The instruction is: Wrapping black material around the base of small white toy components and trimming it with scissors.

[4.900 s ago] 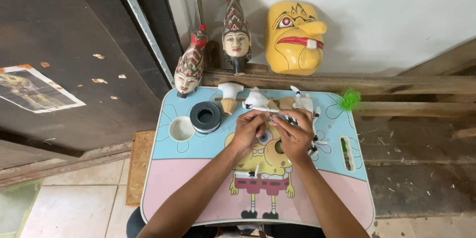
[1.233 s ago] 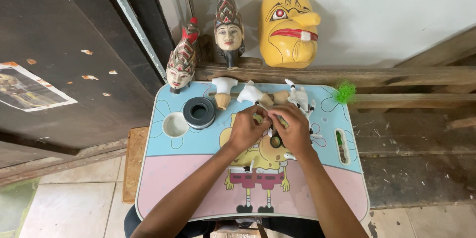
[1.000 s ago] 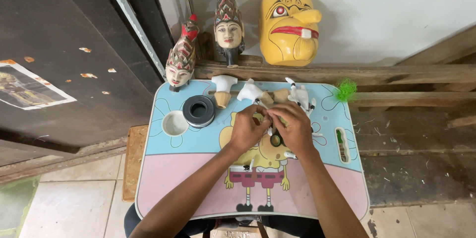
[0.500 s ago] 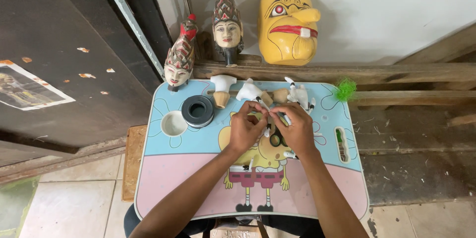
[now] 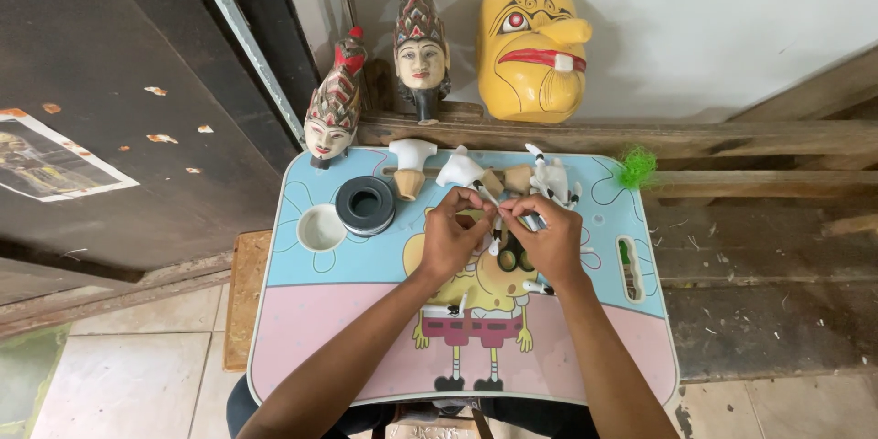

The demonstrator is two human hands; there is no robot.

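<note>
Both hands are meeting at mid frame over the desk (image 5: 302, 329). Left hand (image 5: 450, 240) & right hand (image 5: 551, 240) are pinching a small white piece (image 5: 495, 217) w/ fingers closed. Work is looking half done; more white bits (image 5: 551, 181) are waiting above.

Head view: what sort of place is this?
Probably a small home craft corner for making carved masks and puppet heads. A yellow mask and two painted puppet heads lean by the wall, and both hands work over a low cartoon-printed table on a tiled floor.
</note>
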